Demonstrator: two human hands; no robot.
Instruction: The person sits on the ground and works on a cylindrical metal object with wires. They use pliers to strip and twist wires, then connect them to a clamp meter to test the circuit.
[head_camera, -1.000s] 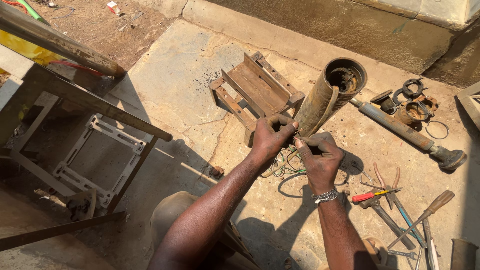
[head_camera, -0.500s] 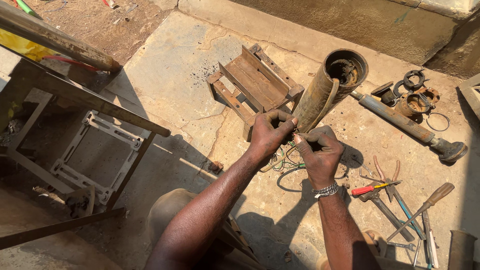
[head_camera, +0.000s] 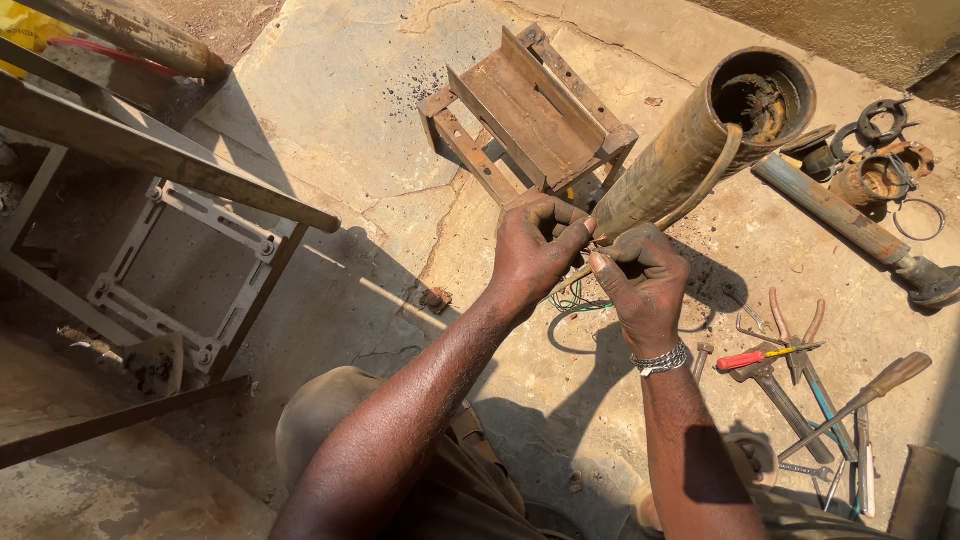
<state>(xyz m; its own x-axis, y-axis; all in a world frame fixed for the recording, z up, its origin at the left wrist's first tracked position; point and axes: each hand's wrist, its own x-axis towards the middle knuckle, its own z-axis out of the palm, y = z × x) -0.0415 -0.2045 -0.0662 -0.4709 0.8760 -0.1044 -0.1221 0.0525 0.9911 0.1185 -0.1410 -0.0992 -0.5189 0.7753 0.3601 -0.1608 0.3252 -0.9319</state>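
A long rusty metal cylinder (head_camera: 690, 140) lies tilted on the stone floor, its open end pointing away from me. My left hand (head_camera: 535, 250) and my right hand (head_camera: 640, 285) meet at its near end. Both pinch thin wires (head_camera: 590, 243) that come out of the cylinder there. Green and dark wires (head_camera: 570, 305) hang in loops below my hands. My right wrist wears a metal chain bracelet (head_camera: 660, 358).
A rusty metal bracket frame (head_camera: 525, 110) lies left of the cylinder. A steel shaft (head_camera: 840, 215) and ring parts (head_camera: 880, 150) lie at the right. Pliers, a red-handled screwdriver (head_camera: 765, 357) and other hand tools lie at lower right. A metal frame (head_camera: 150, 250) stands at left.
The camera has moved closer to the hands. Both hands stay at the cylinder's near end and work the wires with small finger movements.
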